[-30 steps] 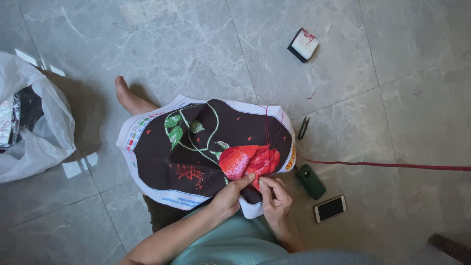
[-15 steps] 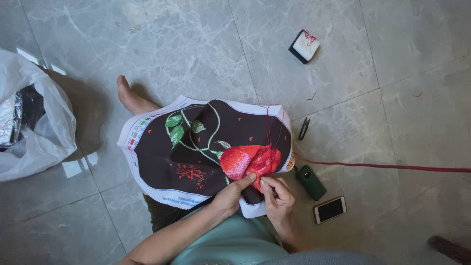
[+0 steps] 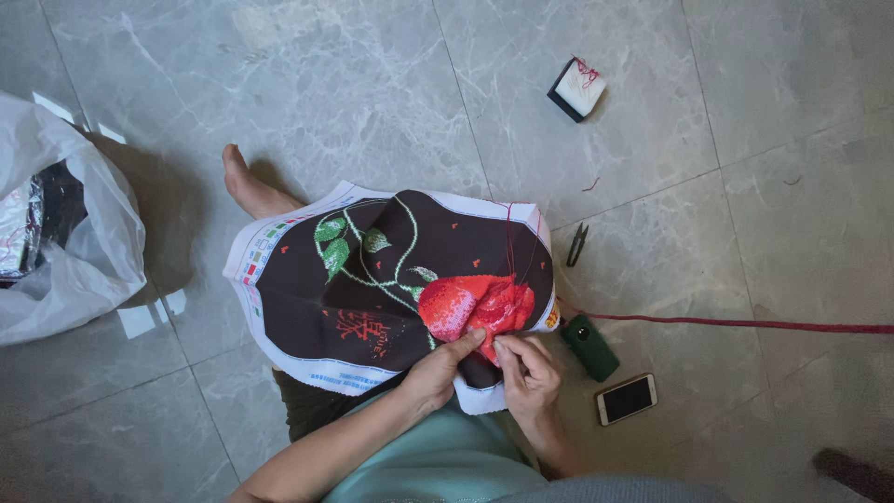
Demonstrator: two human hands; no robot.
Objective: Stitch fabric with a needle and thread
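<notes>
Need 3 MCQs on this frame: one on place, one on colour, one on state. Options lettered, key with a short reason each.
1. Where does the phone lie?
A. on the floor right of the cloth
B. on the cloth
C. in the bag

2. What colour is the big flower on the cloth?
A. blue
B. red
C. yellow

3. What are the hands doing?
A. both rest on the floor
B. both at the cloth's near edge, by the flower
C. one holds the phone

Key:
1 A: it lies on the tile near the green case.
2 B: the stitched flower is red on black ground.
3 B: left hand and right hand pinch the cloth beside the flower.
</notes>
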